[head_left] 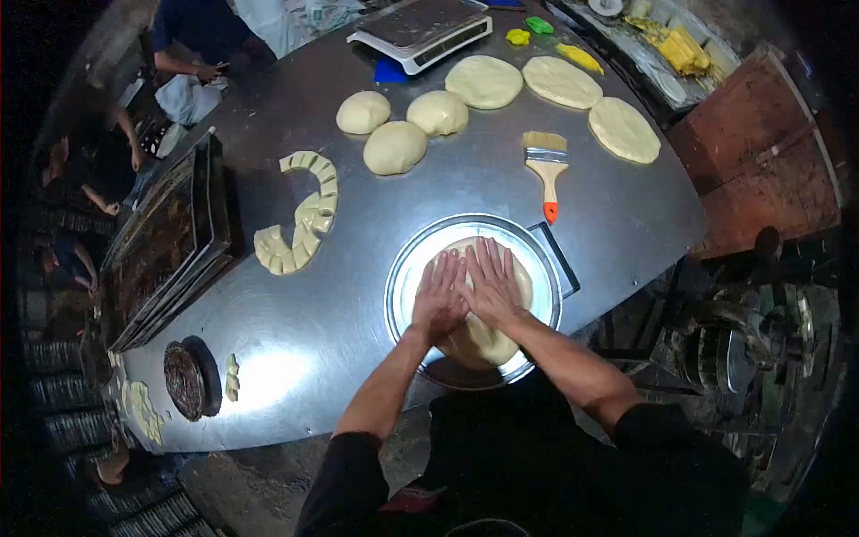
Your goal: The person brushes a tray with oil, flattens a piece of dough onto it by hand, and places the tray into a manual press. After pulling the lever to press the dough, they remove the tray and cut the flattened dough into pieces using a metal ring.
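Observation:
Both of my hands lie flat on a round piece of dough [479, 347] inside a round metal tray [400, 338]. My left hand [439, 294] rests on its left part, fingers pointing away from me. Beside it, thumbs touching or nearly so, my right hand [493, 283] presses with fingers stretched out. Right of the tray lies a black square-cornered frame or handle [562, 259]. A brush [547, 170] with pale bristles and a red handle tip lies beyond it. Dough balls [395, 148] and flattened dough rounds [624, 131] sit farther back.
A scale [420, 36] stands at the back. Stacked dark baking trays [174, 246] lean at the left, near cut dough pieces [313, 215] and a dark round object [183, 380]. Other people [201, 40] are at the far left. A reddish cabinet [756, 134] stands right of the table.

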Demonstrator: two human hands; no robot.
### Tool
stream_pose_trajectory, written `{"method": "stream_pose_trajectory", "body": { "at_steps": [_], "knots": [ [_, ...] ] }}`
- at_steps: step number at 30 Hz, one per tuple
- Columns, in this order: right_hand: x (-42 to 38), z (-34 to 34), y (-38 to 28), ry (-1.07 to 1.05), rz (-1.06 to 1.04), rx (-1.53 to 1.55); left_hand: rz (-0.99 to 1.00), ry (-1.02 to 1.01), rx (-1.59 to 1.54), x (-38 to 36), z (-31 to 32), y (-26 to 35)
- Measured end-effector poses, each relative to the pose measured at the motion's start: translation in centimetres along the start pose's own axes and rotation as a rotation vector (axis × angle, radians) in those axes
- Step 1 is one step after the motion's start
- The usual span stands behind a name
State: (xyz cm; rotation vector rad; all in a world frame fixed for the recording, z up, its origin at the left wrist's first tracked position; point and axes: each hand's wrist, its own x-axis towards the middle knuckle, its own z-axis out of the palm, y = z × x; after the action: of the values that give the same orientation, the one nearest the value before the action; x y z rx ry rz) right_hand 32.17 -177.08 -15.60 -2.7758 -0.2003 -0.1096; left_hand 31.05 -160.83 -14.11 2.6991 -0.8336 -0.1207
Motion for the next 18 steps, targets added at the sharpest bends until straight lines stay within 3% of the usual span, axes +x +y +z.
{"method": "stream_pose_trajectory", "body": {
  "at_steps": [2,4,6,7,8,10,11,14,16,18],
  "knots": [
    [1.7,-1.5,2.5,-0.054,-0.086,-0.025,0.098,0.025,0.130,2.4,-0.1,-0.7],
    [1.8,-2.3,3.7,-0.123,-0.247,-0.017,0.056,0.027,0.150,-0.3,0.4,0.8],
    [4.2,-3.0,5.3,-0.399,-0.154,0.410,-0.099,-0.014,0.078,-0.3,0.0,1.4],
    [4.0,-4.3,4.0,-0.263,-0.027,0.412,-0.154,-0.171,0.151,-0.2,-0.3,1.6],
    [3.0,-5.5,2.0,-0.137,0.100,0.410,-0.140,-0.168,0.153,1.3,-0.6,1.3],
    [0.3,-3.0,0.8,-0.040,0.170,0.157,0.298,0.064,0.351,4.2,-0.5,0.8],
    [-1.6,-2.2,1.8,-0.058,0.100,0.051,0.217,0.092,0.076,4.5,1.1,-0.3],
    [-0.4,-2.2,6.0,-0.086,-0.162,-0.134,0.066,0.072,0.126,2.3,0.7,0.9],
    [2.0,-4.9,5.9,-0.394,0.046,0.529,0.027,0.105,0.090,2.1,-1.0,1.9],
    [1.6,-6.3,3.0,-0.166,0.159,0.388,-0.008,-0.035,0.094,2.2,-1.3,2.3]
  ]
}}
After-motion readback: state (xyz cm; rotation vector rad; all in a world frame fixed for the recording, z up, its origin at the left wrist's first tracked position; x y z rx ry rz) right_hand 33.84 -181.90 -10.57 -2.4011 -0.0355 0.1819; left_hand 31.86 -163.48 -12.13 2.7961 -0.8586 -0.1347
